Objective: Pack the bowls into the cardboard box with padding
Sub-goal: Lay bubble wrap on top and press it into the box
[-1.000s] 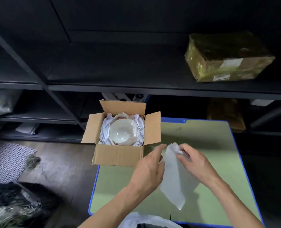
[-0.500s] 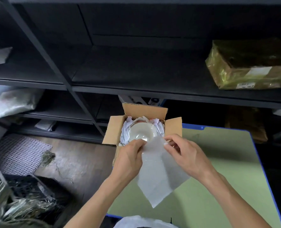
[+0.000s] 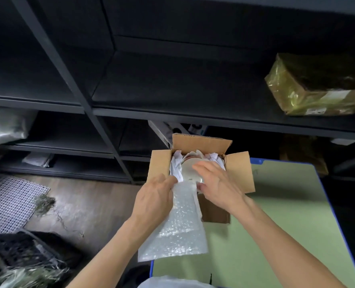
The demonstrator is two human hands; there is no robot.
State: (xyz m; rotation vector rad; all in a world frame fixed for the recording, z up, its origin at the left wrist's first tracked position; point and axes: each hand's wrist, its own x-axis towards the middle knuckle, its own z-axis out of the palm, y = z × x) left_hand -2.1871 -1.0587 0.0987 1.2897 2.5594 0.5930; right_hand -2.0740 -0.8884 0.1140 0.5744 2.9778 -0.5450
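Note:
An open cardboard box (image 3: 240,169) stands on the far left corner of the green table (image 3: 286,215). Inside it lies a pale bowl (image 3: 188,171), nested in crumpled white paper (image 3: 175,167). A sheet of bubble wrap (image 3: 178,225) hangs from the box's near edge down towards me. My left hand (image 3: 155,198) pinches the sheet's upper left edge at the box's front wall. Over the bowl my right hand (image 3: 218,183) stretches with straight fingers, its thumb at the sheet's top end. The front of the box is mostly hidden by both hands and the sheet.
Dark metal shelves (image 3: 172,113) rise right behind the box. A package wrapped in yellowish film (image 3: 318,88) sits on the shelf at upper right. On the floor to the left lie a white mesh panel (image 3: 8,200) and a black crate (image 3: 22,252).
Both hands have carried the bubble wrap from the table's middle up to the box. Its top end now reaches the bowl, and my right hand's fingers have straightened over it.

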